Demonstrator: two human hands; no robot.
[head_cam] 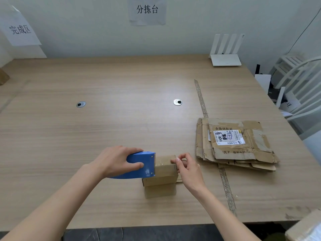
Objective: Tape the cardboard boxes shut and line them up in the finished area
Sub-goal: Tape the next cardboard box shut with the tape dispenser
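A small brown cardboard box stands on the wooden table near its front edge. My left hand grips a blue tape dispenser whose toothed end lies over the box's left top edge. A strip of clear tape runs from the dispenser across the box top. My right hand pinches the tape's end at the box's right top edge.
A stack of flattened cardboard boxes with a shipping label lies right of the box. A tape strip marks the table. A white router stands at the back right, white chairs beyond the table. Wall signs hang at left and centre.
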